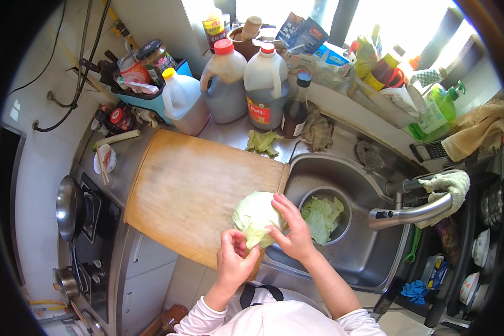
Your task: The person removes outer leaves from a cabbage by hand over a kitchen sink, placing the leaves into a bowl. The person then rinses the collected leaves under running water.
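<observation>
A pale green cabbage head (256,212) rests near the right front edge of a large wooden cutting board (193,180). My right hand (292,231) lies along its right side, fingers spread over the leaves. At the near side, the thumb and fingers of my left hand (237,254) pinch the edge of an outer leaf. Just to the right, a round metal bowl (347,227) in the sink holds loose cabbage leaves (322,216). One more torn cabbage leaf (262,142) lies behind the board.
The steel sink (361,264) has a faucet (407,214) with a cloth draped over it. Large plastic jugs (224,92) and a dark sauce bottle (295,109) line the back. At left are a small bowl (105,157) with chopsticks and a wok (69,208) on the gas stove (98,248).
</observation>
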{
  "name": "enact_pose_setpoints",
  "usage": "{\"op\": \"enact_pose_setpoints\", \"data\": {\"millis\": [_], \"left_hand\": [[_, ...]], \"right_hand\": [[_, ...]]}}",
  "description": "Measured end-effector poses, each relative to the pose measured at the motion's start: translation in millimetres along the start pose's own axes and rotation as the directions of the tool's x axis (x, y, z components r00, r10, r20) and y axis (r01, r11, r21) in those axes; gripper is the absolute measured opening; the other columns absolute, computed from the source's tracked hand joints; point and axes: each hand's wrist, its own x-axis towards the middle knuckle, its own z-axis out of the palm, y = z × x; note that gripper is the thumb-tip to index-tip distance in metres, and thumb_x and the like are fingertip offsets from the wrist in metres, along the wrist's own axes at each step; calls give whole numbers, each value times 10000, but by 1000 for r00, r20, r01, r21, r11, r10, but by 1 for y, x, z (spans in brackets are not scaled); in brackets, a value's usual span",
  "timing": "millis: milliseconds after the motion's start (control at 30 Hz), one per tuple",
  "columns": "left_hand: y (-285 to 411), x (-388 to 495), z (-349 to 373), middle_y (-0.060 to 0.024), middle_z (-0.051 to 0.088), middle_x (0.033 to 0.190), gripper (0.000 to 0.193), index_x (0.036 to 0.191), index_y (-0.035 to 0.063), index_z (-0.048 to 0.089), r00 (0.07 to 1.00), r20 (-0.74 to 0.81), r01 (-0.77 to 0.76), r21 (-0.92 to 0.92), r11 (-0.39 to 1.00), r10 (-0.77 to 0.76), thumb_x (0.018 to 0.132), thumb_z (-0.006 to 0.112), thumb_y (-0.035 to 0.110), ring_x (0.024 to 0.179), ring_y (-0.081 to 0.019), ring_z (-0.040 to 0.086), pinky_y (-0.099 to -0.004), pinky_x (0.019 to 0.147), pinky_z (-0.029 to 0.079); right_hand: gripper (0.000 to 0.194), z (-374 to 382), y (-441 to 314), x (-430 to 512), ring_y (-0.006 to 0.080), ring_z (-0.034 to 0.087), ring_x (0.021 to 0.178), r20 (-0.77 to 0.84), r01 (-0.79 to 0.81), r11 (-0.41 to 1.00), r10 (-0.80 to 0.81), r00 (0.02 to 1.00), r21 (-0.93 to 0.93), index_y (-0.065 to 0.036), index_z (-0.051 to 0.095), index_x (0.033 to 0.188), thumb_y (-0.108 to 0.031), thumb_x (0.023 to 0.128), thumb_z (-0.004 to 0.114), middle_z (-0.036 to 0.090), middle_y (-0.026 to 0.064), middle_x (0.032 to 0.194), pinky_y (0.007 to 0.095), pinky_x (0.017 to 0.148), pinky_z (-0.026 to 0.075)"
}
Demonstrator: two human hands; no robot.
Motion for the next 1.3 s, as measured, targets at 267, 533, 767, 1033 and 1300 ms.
{"op": "enact_pose_setpoints", "data": {"millis": [267,533,767,1033,1300], "left_hand": [[-18,5,-16,-84,592,823,450,1014,18,479,983,-100,-125,246,961,153,735,823,95,736,-146,578,-276,641,477],[2,1,-23,-91,648,797,209,892,-1,570,983,109,144,45,989,-148,787,743,53,695,-117,592,-270,615,473],[35,-17,11,-167,498,994,216,851,15,539,944,116,-329,362,872,308,738,723,16,977,-317,547,-395,826,463],[22,-5,21,-156,602,952,309,1029,3,583,945,-52,-275,403,873,322,763,739,21,822,-305,629,-369,728,512],[10,-19,26,-144,607,931,308,954,35,636,805,189,-572,502,649,563,673,698,-76,855,-336,609,-404,751,501]], "right_hand": [[520,1,-5,-2,347,368,1365,43,21,1000,-22,999,2,-18,494,1353,-218,898,645,445,176,1427,423,1113,309],[450,-1,-4,1,372,376,1342,74,59,998,-57,996,-12,-11,509,1335,-196,932,584,444,189,1412,433,1105,317],[434,0,-6,0,379,384,1331,53,37,999,-38,998,11,-16,532,1312,-207,927,592,461,190,1393,440,1097,327],[446,1,-1,-1,377,400,1316,36,51,999,-51,998,1,-25,533,1315,-217,919,603,466,184,1392,437,1088,338],[446,-2,-1,1,374,409,1310,44,44,998,-46,998,40,-24,552,1296,-224,904,626,479,183,1383,434,1084,345]]}}
